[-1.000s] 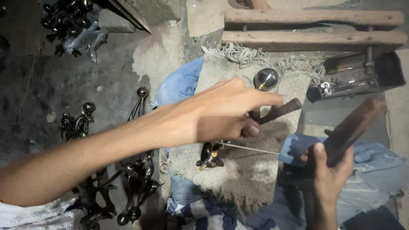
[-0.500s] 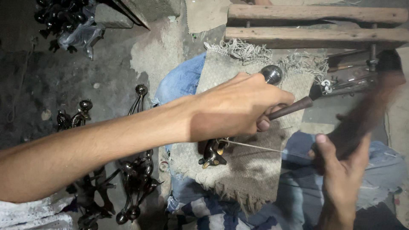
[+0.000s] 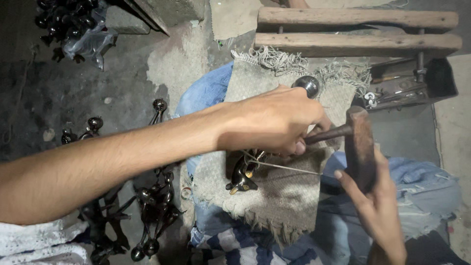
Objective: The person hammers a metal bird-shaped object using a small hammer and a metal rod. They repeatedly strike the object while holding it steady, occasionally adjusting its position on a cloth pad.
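My left hand [image 3: 274,122] reaches in from the left and is closed around a dark metal rod [image 3: 329,133]. A shiny round metal knob [image 3: 307,85] shows just above its knuckles. My right hand [image 3: 378,211] comes up from the lower right gripping a wooden mallet [image 3: 360,146], whose head meets the rod's outer end. Under my left hand, a small black and brass figure [image 3: 243,177] lies on a burlap cloth [image 3: 279,206]. A thin wire [image 3: 289,168] runs right from the figure.
Several dark metal figures [image 3: 152,206] lie on the floor at the left, with more in a plastic bag [image 3: 73,29] at the top left. Wooden bars [image 3: 353,30] and a tray of tools [image 3: 407,88] sit behind the cloth. Blue fabric [image 3: 417,181] lies underneath.
My right hand has swung the wooden mallet down from a raised position onto the end of the rod. My left hand stayed on the rod over the cloth.
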